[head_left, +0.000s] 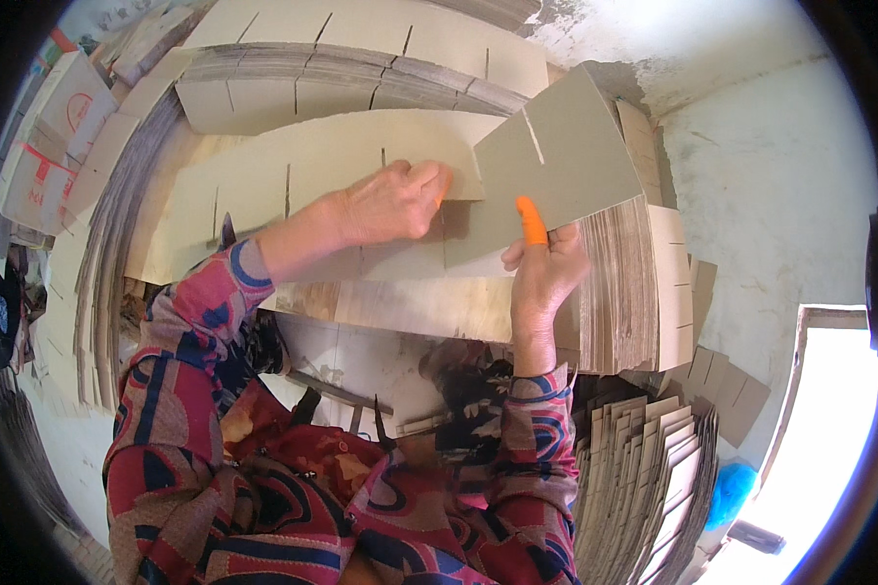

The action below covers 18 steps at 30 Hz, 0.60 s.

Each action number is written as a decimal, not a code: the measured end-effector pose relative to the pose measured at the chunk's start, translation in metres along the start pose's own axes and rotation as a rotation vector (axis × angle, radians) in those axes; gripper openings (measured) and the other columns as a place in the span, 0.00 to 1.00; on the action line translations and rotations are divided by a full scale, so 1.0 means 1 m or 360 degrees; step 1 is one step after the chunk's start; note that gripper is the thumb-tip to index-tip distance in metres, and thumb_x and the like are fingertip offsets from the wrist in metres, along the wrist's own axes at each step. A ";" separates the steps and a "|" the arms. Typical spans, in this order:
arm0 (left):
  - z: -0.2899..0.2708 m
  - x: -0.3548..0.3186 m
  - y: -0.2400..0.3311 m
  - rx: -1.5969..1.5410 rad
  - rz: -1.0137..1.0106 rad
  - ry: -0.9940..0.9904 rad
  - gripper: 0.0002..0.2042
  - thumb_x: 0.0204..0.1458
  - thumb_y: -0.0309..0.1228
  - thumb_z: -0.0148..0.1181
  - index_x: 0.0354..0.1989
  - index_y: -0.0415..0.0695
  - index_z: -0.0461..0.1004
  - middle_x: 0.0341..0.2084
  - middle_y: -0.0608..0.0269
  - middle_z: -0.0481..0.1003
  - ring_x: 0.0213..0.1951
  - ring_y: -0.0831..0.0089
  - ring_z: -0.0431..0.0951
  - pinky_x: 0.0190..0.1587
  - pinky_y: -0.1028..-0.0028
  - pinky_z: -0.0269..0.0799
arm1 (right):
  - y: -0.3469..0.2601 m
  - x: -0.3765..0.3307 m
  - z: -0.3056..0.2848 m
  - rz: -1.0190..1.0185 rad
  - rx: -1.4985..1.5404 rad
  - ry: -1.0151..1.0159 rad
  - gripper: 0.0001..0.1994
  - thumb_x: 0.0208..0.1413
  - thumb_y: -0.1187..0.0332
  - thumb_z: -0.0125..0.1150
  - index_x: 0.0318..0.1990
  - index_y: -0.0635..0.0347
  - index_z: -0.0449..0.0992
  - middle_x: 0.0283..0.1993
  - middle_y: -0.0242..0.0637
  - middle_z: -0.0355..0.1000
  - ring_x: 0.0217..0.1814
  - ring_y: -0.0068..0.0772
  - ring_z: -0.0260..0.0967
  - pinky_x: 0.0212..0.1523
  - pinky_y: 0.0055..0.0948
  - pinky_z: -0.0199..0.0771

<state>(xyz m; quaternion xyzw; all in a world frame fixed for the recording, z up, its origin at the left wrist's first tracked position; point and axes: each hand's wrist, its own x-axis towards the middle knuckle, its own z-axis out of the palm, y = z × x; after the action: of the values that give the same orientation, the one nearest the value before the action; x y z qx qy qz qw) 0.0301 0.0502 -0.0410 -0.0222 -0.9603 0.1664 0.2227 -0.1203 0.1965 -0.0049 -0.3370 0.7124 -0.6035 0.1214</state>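
Note:
Over the wooden work surface (400, 307), my right hand (553, 268) grips a grey slotted cardboard piece (566, 146) by its lower edge, the thumb in an orange finger cot on top. The piece tilts up toward the far right, one narrow slot showing. My left hand (400, 202) is closed at the right end of a long, pale slotted cardboard strip (254, 185), its fingers curled and an orange cot partly showing. The strip's right end meets or overlaps the grey piece; whether they interlock I cannot tell. Another pale sheet (400, 261) lies beneath.
Stacked slotted cardboard (361, 78) runs along the far side. More stacks stand at the left (117, 244) and right (619, 292). Upright cardboard pieces (634, 468) stand lower right, near a blue bag (732, 494) and bright doorway (829, 419). A printed carton (54, 146) sits far left.

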 end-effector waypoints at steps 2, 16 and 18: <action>0.003 -0.004 -0.010 0.0066 0.0065 0.0070 0.14 0.31 0.27 0.57 0.28 0.30 0.76 0.41 0.47 0.72 0.37 0.68 0.69 0.23 0.78 0.69 | -0.004 0.001 0.000 0.0022 -0.0024 -0.0006 0.15 0.48 0.87 0.50 0.43 0.66 0.76 0.28 0.36 0.76 0.14 0.18 0.64 0.15 0.20 0.64; -0.017 0.012 0.008 -0.0837 -0.0583 0.0386 0.35 0.39 0.54 0.64 0.45 0.32 0.70 0.38 0.55 0.73 0.37 0.62 0.70 0.35 0.66 0.71 | 0.006 0.001 -0.003 0.0070 -0.0075 0.0101 0.20 0.42 0.89 0.45 0.41 0.64 0.76 0.19 0.34 0.71 0.14 0.19 0.66 0.16 0.21 0.65; -0.001 0.019 -0.032 -0.0575 -0.0797 0.0402 0.35 0.41 0.55 0.64 0.47 0.33 0.69 0.41 0.56 0.72 0.40 0.60 0.70 0.41 0.64 0.69 | 0.007 0.001 -0.001 0.0062 -0.0174 0.0106 0.19 0.43 0.89 0.46 0.41 0.64 0.76 0.19 0.34 0.71 0.15 0.19 0.66 0.17 0.21 0.65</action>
<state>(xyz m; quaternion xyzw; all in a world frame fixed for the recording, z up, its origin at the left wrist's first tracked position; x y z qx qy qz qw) 0.0143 0.0224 -0.0213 0.1549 -0.9148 -0.0706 0.3663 -0.1239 0.1975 -0.0113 -0.3089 0.7543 -0.5721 0.0908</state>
